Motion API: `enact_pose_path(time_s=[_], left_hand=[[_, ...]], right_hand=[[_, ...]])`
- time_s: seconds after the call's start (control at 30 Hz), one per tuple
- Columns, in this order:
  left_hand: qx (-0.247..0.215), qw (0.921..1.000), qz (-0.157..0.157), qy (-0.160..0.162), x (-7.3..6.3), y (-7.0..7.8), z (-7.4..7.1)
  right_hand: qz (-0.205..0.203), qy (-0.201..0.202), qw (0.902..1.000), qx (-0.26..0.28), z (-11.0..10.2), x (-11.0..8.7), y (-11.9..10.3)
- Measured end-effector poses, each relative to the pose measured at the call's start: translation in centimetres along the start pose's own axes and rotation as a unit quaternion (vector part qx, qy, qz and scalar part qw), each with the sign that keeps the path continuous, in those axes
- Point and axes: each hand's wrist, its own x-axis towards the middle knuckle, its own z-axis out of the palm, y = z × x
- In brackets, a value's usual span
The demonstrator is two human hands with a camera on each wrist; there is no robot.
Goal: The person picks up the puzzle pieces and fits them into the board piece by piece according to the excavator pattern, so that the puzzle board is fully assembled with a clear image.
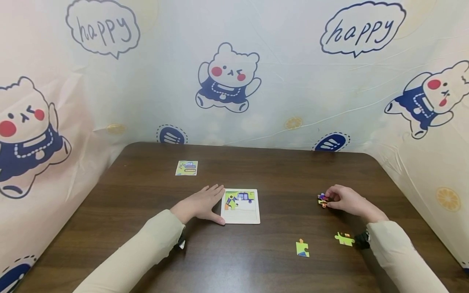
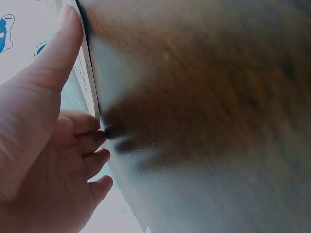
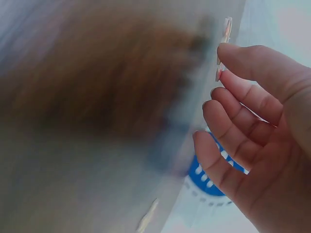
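Pale cloth backdrop (image 1: 286, 89), printed with winking bears and "happy" bubbles, surrounds the dark wood-grain worktop (image 1: 106, 232) on the left, far and right sides. From the left, a cream sleeve (image 1: 135, 248) reaches in over the near part of the wood. Beyond it, towards the far edge, lies a small picture card (image 1: 186, 168), well apart from the hands. Next comes the left hand (image 1: 201, 204), wide, its thumb spread from the fingers and laid along the left edge of a white puzzle tray (image 1: 249, 213) near the middle. Fitted pieces (image 1: 233, 199) cover the tray's upper and left area; white base shows below and to the right. Nearer the viewer, right of the tray, a yellow-green piece (image 1: 302, 248) with a blue corner lies alone. Farther right is a little cluster of pieces (image 1: 322, 200), partly covered by the right hand (image 1: 346, 201), which pinches it narrowly between thumb and forefinger; whether it is lifted, I cannot tell. Closer in, a green piece (image 1: 344, 239) sits just beside the dark wristband (image 1: 362, 240), hemmed in by the right forearm.
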Motion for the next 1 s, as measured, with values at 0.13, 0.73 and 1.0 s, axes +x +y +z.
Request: enact_pose_path(time_s=[0.13,0.73,1.0], left_hand=[[0.002,1.0,0.0,-0.001,0.0,0.0,0.0],[0.012,0.9999,-0.006,-0.005,0.0,0.1,-0.1],[0.01,0.9999,-0.005,-0.003,0.0,0.1,-0.1]], right_hand=[[-0.018,0.005,0.9998,-0.003,0.1,1.1,-1.6],[-0.107,-0.009,0.9938,-0.031,3.7,6.1,-12.3],[-0.13,-0.023,0.9897,-0.055,6.1,7.8,-16.0]])
